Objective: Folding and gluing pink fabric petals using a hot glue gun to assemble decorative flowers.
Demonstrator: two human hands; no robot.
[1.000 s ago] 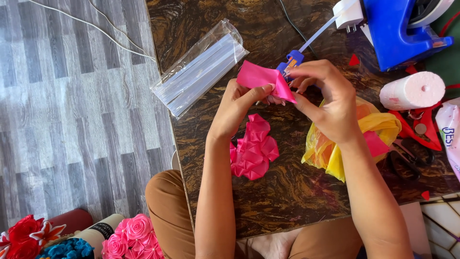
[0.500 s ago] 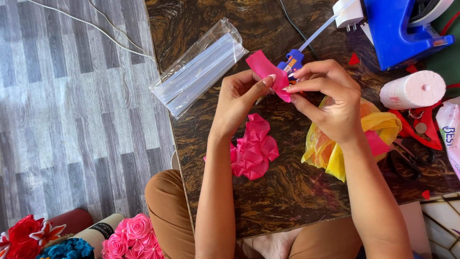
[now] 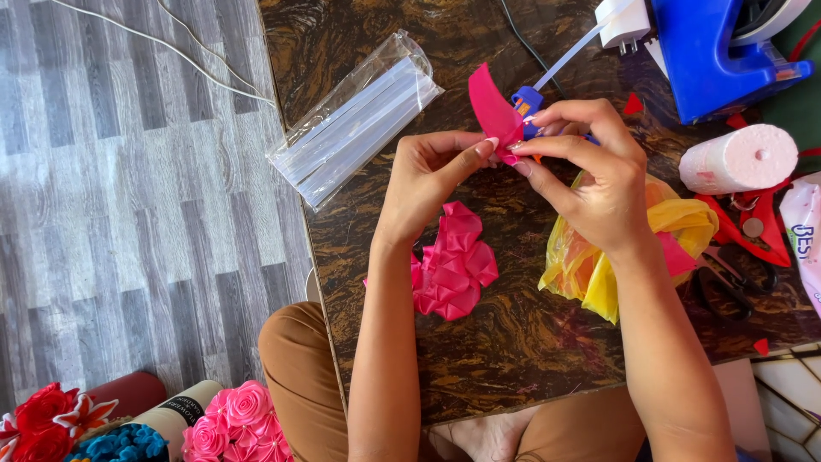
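We pinch a pink ribbon piece (image 3: 493, 109) between our left hand (image 3: 430, 175) and right hand (image 3: 593, 175), fingertips pressed onto its lower end. Folded pink ribbon petals (image 3: 451, 263) lie below on the brown table (image 3: 359, 257).

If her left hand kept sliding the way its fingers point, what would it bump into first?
The left hand points toward the right hand, so its fingertips would probably press further into the pink ribbon piece pinched between them, then the right hand's fingers. Depth is hard to judge.

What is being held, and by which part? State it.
A pink ribbon piece, pinched at its lower end between the fingertips of the left hand and right hand; its upper end sticks up free.
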